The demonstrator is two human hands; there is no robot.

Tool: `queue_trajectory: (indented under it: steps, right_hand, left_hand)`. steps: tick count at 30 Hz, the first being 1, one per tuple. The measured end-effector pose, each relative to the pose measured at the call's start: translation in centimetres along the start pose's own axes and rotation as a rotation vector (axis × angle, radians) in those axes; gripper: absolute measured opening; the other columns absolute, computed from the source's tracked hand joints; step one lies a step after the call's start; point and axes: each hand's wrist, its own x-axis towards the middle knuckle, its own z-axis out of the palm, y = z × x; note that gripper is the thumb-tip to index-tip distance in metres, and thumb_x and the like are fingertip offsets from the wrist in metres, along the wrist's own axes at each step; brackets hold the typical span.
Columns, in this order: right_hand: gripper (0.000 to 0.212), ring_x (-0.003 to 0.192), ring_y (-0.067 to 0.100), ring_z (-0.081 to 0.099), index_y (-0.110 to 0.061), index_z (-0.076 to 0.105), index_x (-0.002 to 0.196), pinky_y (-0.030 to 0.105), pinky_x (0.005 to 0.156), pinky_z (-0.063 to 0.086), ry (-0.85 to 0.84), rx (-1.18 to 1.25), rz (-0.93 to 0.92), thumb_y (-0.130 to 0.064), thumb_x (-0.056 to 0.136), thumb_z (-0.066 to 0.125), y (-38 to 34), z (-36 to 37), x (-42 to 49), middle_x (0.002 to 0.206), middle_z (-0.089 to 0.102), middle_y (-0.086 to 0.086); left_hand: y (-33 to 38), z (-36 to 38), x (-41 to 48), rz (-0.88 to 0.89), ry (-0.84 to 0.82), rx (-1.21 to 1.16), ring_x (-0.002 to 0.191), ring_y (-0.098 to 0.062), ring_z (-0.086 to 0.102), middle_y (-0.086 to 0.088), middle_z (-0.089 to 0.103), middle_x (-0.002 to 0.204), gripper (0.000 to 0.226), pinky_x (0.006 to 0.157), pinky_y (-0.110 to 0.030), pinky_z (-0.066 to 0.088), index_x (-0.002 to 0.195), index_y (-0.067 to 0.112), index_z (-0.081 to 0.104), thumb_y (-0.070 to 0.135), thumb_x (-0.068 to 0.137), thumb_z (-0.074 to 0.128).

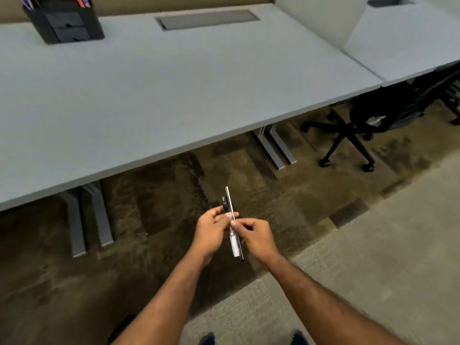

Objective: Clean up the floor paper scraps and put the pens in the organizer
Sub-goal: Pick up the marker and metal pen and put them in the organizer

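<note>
Two pens point(234, 246) were pinched mid-barrel, the left hand point(211, 230) and right hand point(256, 235) both curled round them, over the floor, well apart from the organizer point(64, 26) on the surface point(174, 83). Light, stiff and smooth they were judged; a mid-barrel hold was favoured.

Over the carpet point(373, 245) the left grip point(211, 232) and right grip point(257, 236) pinch a bundle of pens point(234, 246) between them (one thin and dark, one white-barrelled). A black organizer point(64, 23) stands at the far left corner of the grey surface point(174, 83), other pens point(83, 1) upright in it.
</note>
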Motion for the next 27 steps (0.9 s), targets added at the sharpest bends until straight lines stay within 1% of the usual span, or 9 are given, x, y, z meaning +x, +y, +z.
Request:
queue_trajectory:
  steps: [2, 4, 7, 10, 14, 19, 23, 25, 27]
  right_hand:
    - [0.012, 0.062, -0.007, 0.060, -0.003, 0.077, 0.096, 0.013, 0.059, 0.045, -0.025, 0.038, 0.025, -0.009, 0.089, 0.069, -2.2, 0.7, -0.2, 0.072, 0.073, -0.009]
    - [0.009, 0.062, -0.005, 0.061, -0.007, 0.077, 0.093, 0.014, 0.056, 0.046, -0.048, 0.076, 0.032, -0.010, 0.088, 0.070, -4.5, 1.1, -0.3, 0.070, 0.073, -0.010]
    - [0.009, 0.071, 0.009, 0.065, -0.006, 0.077, 0.090, 0.024, 0.061, 0.051, -0.067, 0.087, 0.041, -0.012, 0.085, 0.074, -7.9, 1.5, 0.1, 0.078, 0.074, 0.006]
    - [0.017, 0.076, 0.018, 0.068, -0.004, 0.076, 0.093, 0.033, 0.068, 0.055, -0.098, 0.082, 0.004, -0.017, 0.082, 0.077, -10.8, 1.5, 1.3, 0.086, 0.075, 0.014]
    - [0.021, 0.070, 0.015, 0.069, -0.011, 0.075, 0.090, 0.022, 0.062, 0.055, -0.155, 0.080, -0.042, -0.030, 0.082, 0.076, -14.9, 0.3, 5.2, 0.084, 0.075, 0.010]
    - [0.031, 0.075, 0.017, 0.071, -0.007, 0.072, 0.097, 0.026, 0.071, 0.059, -0.175, 0.112, -0.018, -0.036, 0.088, 0.069, -19.2, -0.3, 12.8, 0.084, 0.075, 0.008]
    - [0.030, 0.087, 0.020, 0.074, -0.008, 0.071, 0.105, 0.032, 0.082, 0.060, -0.325, 0.077, 0.001, -0.034, 0.093, 0.065, -22.6, 0.8, 18.5, 0.096, 0.076, 0.007]
    - [0.028, 0.088, 0.021, 0.074, -0.010, 0.072, 0.106, 0.032, 0.080, 0.060, -0.409, 0.086, 0.004, -0.033, 0.093, 0.064, -24.3, 2.0, 20.6, 0.099, 0.076, 0.008]
    - [0.028, 0.087, 0.023, 0.075, -0.010, 0.073, 0.105, 0.027, 0.072, 0.060, -0.469, 0.120, 0.002, -0.034, 0.095, 0.062, -25.8, 3.5, 22.1, 0.098, 0.077, 0.007]
  left_hand:
    - [2.2, -1.1, -0.8, 0.004, -0.002, 0.004, 0.089, -0.022, 0.069, -0.016, 0.075, 0.105, 0.022, 0.089, -0.042, 0.057, 0.115, -0.001, 0.062, 0.000, 0.093, 0.058]
    - [4.4, -1.9, -1.3, 0.013, -0.008, 0.008, 0.079, -0.015, 0.072, -0.009, 0.077, 0.094, 0.020, 0.071, -0.029, 0.060, 0.110, -0.001, 0.066, 0.001, 0.092, 0.060]
    - [7.5, -2.8, -1.6, 0.009, -0.001, 0.027, 0.073, -0.012, 0.074, -0.006, 0.078, 0.087, 0.015, 0.059, -0.021, 0.055, 0.103, 0.003, 0.069, 0.004, 0.091, 0.061]
    - [10.9, -3.3, -0.9, 0.043, -0.002, 0.087, 0.085, -0.016, 0.075, -0.005, 0.078, 0.094, 0.013, 0.065, -0.023, 0.057, 0.102, 0.011, 0.071, 0.012, 0.092, 0.063]
    - [15.2, -3.3, 1.5, 0.088, 0.038, 0.117, 0.086, -0.018, 0.075, -0.004, 0.077, 0.094, 0.016, 0.069, -0.024, 0.057, 0.105, 0.011, 0.070, 0.018, 0.094, 0.061]
    - [19.7, -2.9, 5.4, 0.117, 0.130, 0.100, 0.086, -0.019, 0.075, -0.005, 0.077, 0.097, 0.025, 0.066, -0.023, 0.057, 0.116, 0.011, 0.067, 0.018, 0.091, 0.065]
    - [22.7, -2.7, 8.5, 0.137, 0.215, 0.157, 0.095, -0.027, 0.073, -0.010, 0.073, 0.112, 0.035, 0.088, -0.045, 0.059, 0.125, 0.011, 0.064, 0.019, 0.090, 0.066]
    - [24.0, -3.0, 9.6, 0.151, 0.242, 0.150, 0.093, -0.026, 0.073, -0.012, 0.073, 0.112, 0.034, 0.086, -0.045, 0.059, 0.125, 0.012, 0.063, 0.017, 0.091, 0.065]
    - [25.1, -3.7, 10.3, 0.179, 0.272, 0.151, 0.088, -0.022, 0.074, -0.010, 0.074, 0.107, 0.033, 0.077, -0.037, 0.061, 0.124, 0.013, 0.061, 0.018, 0.092, 0.065]
